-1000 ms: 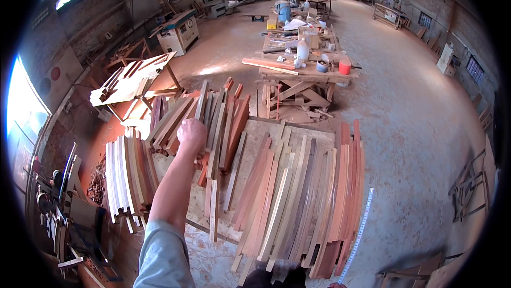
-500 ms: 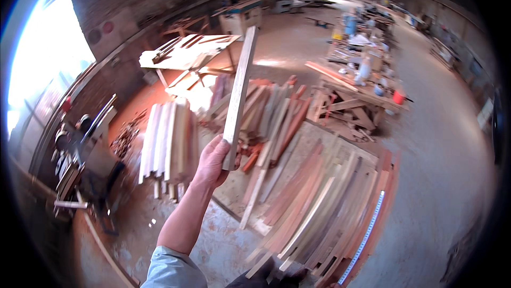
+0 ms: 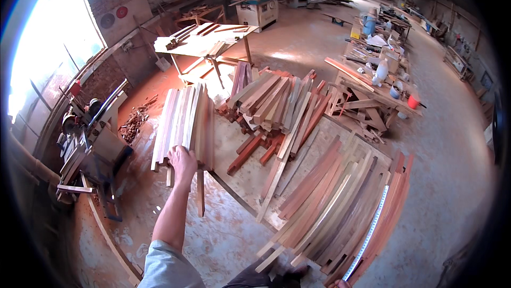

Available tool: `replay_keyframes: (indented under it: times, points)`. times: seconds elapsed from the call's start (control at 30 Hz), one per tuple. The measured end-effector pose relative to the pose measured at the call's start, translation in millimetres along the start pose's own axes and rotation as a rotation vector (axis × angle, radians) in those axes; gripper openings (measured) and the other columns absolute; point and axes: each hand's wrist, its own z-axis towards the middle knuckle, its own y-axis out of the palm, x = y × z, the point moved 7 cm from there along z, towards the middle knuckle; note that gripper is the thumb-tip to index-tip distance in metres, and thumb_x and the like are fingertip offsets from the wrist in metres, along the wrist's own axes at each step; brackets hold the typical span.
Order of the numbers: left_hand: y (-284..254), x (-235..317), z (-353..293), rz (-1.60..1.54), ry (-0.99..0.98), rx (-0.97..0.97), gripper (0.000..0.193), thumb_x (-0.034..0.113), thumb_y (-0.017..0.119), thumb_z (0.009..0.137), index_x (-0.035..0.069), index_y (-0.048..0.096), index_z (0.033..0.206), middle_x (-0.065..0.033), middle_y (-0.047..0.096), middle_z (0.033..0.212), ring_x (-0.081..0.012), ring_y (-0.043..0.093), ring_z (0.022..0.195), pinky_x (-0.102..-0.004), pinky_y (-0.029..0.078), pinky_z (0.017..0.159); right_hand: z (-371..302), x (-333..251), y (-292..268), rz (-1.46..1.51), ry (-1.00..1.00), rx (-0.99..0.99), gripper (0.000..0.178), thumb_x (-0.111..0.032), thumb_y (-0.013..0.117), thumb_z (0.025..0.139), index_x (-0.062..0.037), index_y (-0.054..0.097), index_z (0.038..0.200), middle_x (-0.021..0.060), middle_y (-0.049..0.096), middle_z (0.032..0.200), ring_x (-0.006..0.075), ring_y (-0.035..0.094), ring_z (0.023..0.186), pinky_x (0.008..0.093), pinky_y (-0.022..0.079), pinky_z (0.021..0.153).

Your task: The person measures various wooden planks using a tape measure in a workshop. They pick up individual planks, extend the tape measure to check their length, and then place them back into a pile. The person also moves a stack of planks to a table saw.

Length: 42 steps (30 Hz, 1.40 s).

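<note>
My left hand (image 3: 182,161) is closed over the near end of a pale wooden strip on the stack of strips (image 3: 177,117) left of the middle; its fingertips are partly hidden. At the lower edge only a bit of my right hand (image 3: 342,284) shows, its fingers at the near end of a tape measure (image 3: 367,235). The white blade of the tape runs away from me along a row of reddish and pale wooden strips (image 3: 330,208), which lie side by side on a board (image 3: 348,131).
A heap of wooden strips (image 3: 277,99) lies beyond the board's left part. Behind stands a table (image 3: 199,40) with more wood. A cluttered workbench (image 3: 391,88) is at the right, a machine (image 3: 88,133) at the left. A long strip (image 3: 109,240) leans near the machine.
My left hand has lowered the wooden strip from upright in the air and moved left, down onto the stack. My right hand stays by the tape measure. The view has shifted slightly.
</note>
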Motion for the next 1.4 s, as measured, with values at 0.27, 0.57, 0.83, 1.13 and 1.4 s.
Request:
replay_keyframes:
  times: [0.27,0.57,0.83,1.13,1.4]
  points:
    - [19.6,3.4,16.2,0.256,-0.045,-0.015,0.031,0.018,0.054,0.083,-0.006,0.060,0.101,-0.0231,0.057,0.112,-0.0376,0.047,0.116,-0.0476,0.039,0.098,-4.6,10.4,-9.2,0.045,-0.017,0.056,0.018,-0.018,0.053,0.096,-0.0022,0.059,0.093,0.0110,0.061,0.073,0.0232,0.059,0.058,0.0337,0.050,0.050]
    - [-27.4,155.0,-26.3,-0.059,0.503,-0.043,0.043,0.014,0.065,0.085,-0.005,0.052,0.120,-0.0217,0.049,0.128,-0.0338,0.042,0.124,-0.0427,0.035,0.104,3.9,38.1,-24.2,0.017,-0.049,0.066,0.021,-0.018,0.051,0.097,0.0005,0.059,0.093,0.0118,0.061,0.073,0.0232,0.060,0.056,0.0328,0.050,0.049]
    - [52.4,338.0,-66.2,-0.035,0.832,-0.242,0.017,0.011,0.058,0.085,0.000,0.056,0.098,-0.0185,0.061,0.100,-0.0325,0.062,0.096,-0.0419,0.053,0.080,-10.5,26.9,-12.2,-0.013,-0.051,0.118,0.021,-0.017,0.050,0.098,0.0018,0.059,0.093,0.0122,0.061,0.075,0.0218,0.058,0.057,0.0314,0.049,0.050]
    - [138.7,372.1,-30.1,0.375,0.624,-0.435,0.026,0.019,0.054,0.090,0.000,0.064,0.105,-0.0161,0.066,0.107,-0.0269,0.067,0.100,-0.0367,0.056,0.078,-55.6,34.1,-39.5,0.090,-0.054,0.271,0.018,-0.014,0.053,0.094,0.0024,0.062,0.094,0.0123,0.063,0.077,0.0200,0.058,0.067,0.0316,0.048,0.059]
    - [42.8,350.2,-12.8,-0.656,0.225,-0.707,0.033,0.023,0.054,0.089,-0.005,0.065,0.102,-0.0123,0.067,0.080,-0.0220,0.065,0.073,-0.0351,0.051,0.068,-50.7,43.0,-43.3,0.125,0.009,0.286,0.016,-0.014,0.052,0.094,0.0006,0.059,0.094,0.0134,0.062,0.078,0.0230,0.059,0.064,0.0336,0.049,0.054]
